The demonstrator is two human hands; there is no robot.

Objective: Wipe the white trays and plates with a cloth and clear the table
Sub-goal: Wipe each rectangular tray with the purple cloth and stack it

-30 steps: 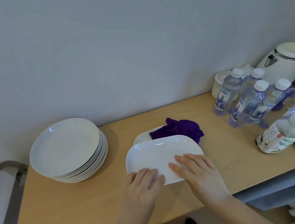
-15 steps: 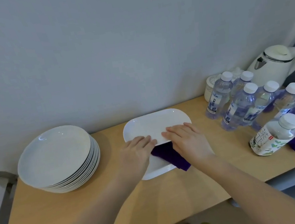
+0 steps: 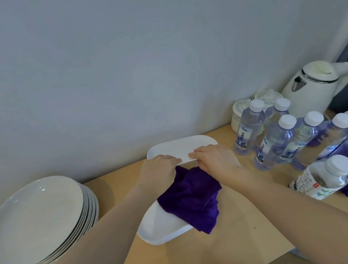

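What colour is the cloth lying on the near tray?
Deep purple, plain, no pattern: the cloth shows clearly in the head view.

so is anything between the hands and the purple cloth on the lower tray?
Yes. Both hands, left and right, grip the near edge of the upper white tray. The purple cloth lies just below them on the lower tray. The held tray must be put down before either hand can take the cloth.

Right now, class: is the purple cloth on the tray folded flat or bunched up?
Bunched: the purple cloth lies crumpled on the lower tray.
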